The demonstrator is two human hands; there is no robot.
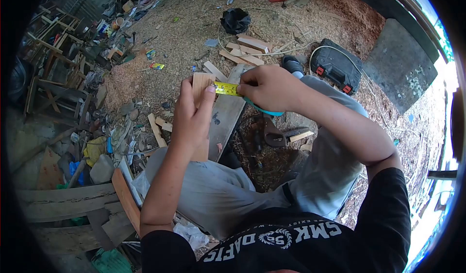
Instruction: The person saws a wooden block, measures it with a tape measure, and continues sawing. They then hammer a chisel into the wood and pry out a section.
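Observation:
My left hand (193, 110) is closed around a flat piece of wood (200, 84), held upright in front of me. Its thumb presses the end of a yellow tape measure (226, 88) against the wood's right edge. The blade runs out to the right into my right hand (272, 88), whose fingers are closed on the tape measure; a teal part shows below them, while the rest of its case is hidden. Under the hands lies a long grey board (228, 109). A handsaw (275, 136) with a dark handle is on the ground between my legs.
Several cut wood pieces (247, 50) lie ahead on the shavings, near a black plastic bag (235, 21). To the right are a black tool case (335, 67), a cable and a grey sheet (400, 64). Scrap and wooden frames (53, 79) crowd the left.

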